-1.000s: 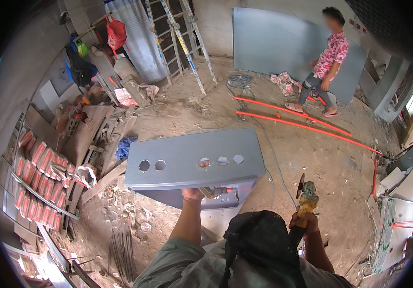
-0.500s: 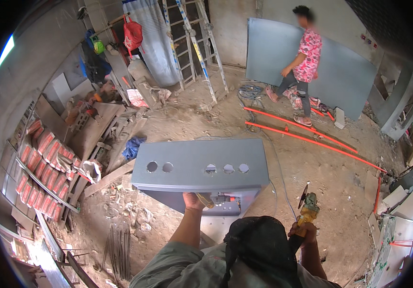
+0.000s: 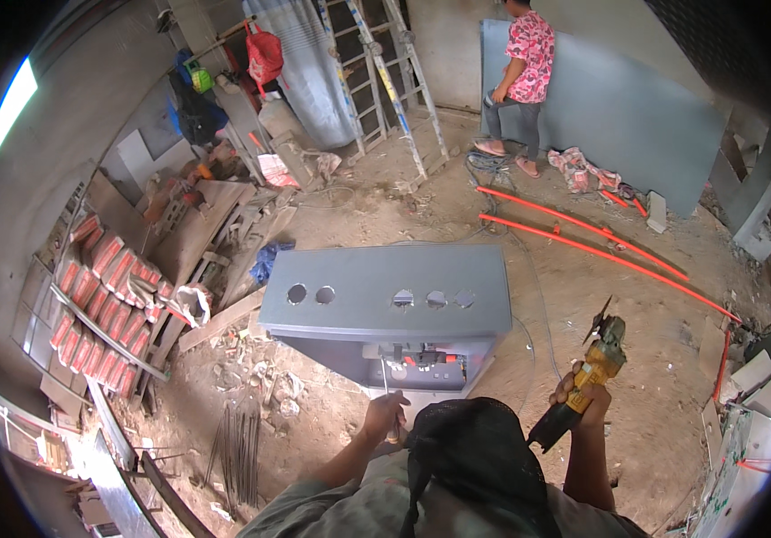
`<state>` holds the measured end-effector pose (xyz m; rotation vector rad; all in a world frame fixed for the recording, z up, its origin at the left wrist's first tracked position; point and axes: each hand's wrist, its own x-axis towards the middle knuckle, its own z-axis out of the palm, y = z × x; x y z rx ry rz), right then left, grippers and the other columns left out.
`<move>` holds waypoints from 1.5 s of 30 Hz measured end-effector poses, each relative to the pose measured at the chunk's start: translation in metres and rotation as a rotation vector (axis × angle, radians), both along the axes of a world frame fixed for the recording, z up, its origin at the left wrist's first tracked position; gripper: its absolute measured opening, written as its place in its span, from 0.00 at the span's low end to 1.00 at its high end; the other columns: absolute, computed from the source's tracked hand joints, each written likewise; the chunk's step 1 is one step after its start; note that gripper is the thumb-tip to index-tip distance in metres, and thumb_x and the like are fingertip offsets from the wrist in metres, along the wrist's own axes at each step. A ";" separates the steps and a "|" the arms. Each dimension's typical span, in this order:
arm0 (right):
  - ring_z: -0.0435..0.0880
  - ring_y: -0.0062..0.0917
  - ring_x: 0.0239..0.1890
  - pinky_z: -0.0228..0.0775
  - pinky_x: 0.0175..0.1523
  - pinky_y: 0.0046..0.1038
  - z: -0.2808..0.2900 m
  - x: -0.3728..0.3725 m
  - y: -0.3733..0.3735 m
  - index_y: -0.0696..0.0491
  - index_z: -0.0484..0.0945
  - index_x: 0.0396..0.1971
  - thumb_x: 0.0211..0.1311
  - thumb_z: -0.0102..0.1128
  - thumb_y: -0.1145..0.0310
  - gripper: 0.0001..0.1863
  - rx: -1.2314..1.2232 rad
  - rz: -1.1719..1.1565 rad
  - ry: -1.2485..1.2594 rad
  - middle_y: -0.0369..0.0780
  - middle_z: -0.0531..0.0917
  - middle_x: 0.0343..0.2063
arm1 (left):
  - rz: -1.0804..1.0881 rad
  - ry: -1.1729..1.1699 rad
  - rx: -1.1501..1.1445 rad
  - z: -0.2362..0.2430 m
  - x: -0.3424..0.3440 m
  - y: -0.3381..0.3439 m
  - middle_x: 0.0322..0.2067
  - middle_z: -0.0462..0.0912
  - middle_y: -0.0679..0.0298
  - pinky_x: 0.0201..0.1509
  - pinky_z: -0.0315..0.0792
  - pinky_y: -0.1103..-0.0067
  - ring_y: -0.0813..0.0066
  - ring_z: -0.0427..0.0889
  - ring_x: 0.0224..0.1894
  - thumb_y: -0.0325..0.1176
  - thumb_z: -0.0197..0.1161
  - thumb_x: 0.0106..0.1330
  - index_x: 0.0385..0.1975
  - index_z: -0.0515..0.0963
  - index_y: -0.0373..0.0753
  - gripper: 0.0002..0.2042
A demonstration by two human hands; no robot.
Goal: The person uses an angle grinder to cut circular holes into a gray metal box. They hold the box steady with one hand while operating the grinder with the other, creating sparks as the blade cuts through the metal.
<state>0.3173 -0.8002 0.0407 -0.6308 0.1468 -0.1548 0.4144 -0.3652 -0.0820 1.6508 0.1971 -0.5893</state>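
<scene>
Left hand (image 3: pixel 386 415) low, curled round slim-shafted tool (image 3: pixel 385 377); right hand (image 3: pixel 592 405) out to side, clamped on yellow grinder (image 3: pixel 602 360).

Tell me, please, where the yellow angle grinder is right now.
In the head view's lower right, the yellow angle grinder is in the right hand, right of the grey box.

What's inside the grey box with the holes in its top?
Red and dark parts show inside the grey box, near the tip of a thin rod in the left hand. The box's top hides whatever lies deeper.
</scene>
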 end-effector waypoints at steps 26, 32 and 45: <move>0.87 0.35 0.37 0.82 0.45 0.39 0.074 0.111 0.364 0.54 0.76 0.50 0.56 0.67 0.71 0.20 -0.029 0.824 -0.143 0.43 0.85 0.36 | 0.024 -0.237 -0.269 0.176 -0.112 0.102 0.42 0.87 0.67 0.48 0.79 0.78 0.81 0.83 0.41 0.29 0.79 0.65 0.57 0.79 0.30 0.23; 0.87 0.28 0.33 0.82 0.41 0.32 0.069 0.050 0.430 0.56 0.79 0.46 0.61 0.75 0.71 0.16 -0.335 0.659 0.040 0.40 0.86 0.33 | 0.203 -0.273 -0.110 0.161 -0.161 0.144 0.39 0.88 0.65 0.46 0.78 0.77 0.81 0.83 0.40 0.39 0.83 0.61 0.60 0.79 0.31 0.31; 0.87 0.34 0.32 0.84 0.41 0.39 0.044 0.006 0.400 0.55 0.76 0.47 0.61 0.64 0.70 0.15 -0.205 0.436 0.129 0.43 0.85 0.31 | 0.079 -0.196 -0.172 0.128 -0.202 0.173 0.35 0.89 0.55 0.40 0.77 0.76 0.79 0.83 0.33 0.45 0.76 0.69 0.64 0.80 0.33 0.30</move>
